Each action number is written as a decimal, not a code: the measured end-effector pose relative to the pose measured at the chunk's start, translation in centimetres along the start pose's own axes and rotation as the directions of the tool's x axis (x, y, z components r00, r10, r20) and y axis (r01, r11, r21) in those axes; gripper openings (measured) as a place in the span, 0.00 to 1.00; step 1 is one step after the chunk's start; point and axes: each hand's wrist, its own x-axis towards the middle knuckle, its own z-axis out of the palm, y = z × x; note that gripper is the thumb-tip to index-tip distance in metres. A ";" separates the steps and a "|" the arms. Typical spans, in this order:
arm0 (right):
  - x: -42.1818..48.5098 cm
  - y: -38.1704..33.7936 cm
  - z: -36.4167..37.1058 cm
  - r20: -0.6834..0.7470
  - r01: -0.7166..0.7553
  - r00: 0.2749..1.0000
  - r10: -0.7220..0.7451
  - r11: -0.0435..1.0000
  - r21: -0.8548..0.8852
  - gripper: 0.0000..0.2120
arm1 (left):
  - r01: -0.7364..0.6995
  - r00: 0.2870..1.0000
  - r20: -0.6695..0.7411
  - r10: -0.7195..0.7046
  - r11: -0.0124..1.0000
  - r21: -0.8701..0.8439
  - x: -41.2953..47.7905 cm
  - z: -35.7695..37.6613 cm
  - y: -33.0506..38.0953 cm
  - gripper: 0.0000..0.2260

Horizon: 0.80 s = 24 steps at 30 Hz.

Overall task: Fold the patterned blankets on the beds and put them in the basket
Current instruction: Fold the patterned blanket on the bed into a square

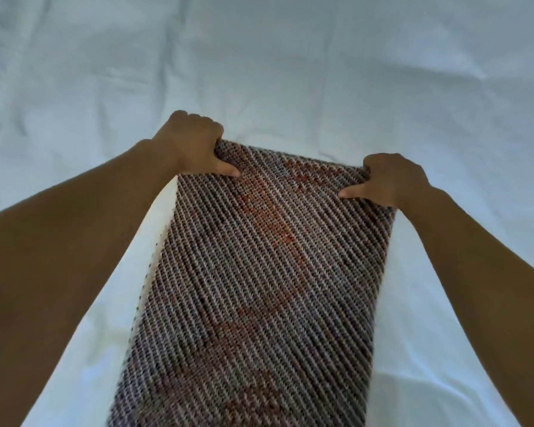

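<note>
A patterned knit blanket [259,288] with grey, white and reddish diagonal stripes lies as a long folded strip on the bed, running from the bottom of the view up to the middle. My left hand [191,146] grips its far left corner, thumb on top and fingers curled under the edge. At the far right corner my right hand [389,180] grips the blanket the same way. Both forearms stretch along the strip's sides. No basket is in view.
A white bed sheet [290,72], slightly wrinkled, covers the whole surface around and beyond the blanket.
</note>
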 end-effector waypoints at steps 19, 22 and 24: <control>-36.6 -8.8 4.2 -0.673 0.112 0.722 -0.161 0.987 -0.115 0.15 | 0.139 0.826 -0.508 -0.245 0.961 -0.237 -35.9 -2.0 7.9 0.23; -41.9 -9.4 8.3 -0.710 0.073 0.689 -0.146 0.989 -0.132 0.21 | 0.163 0.790 -0.535 -0.299 0.944 -0.286 -42.1 1.7 10.2 0.16; -44.0 -9.3 11.7 -0.700 0.049 0.706 -0.110 0.993 -0.107 0.23 | 0.168 0.798 -0.517 -0.311 0.937 -0.306 -45.0 5.6 11.8 0.18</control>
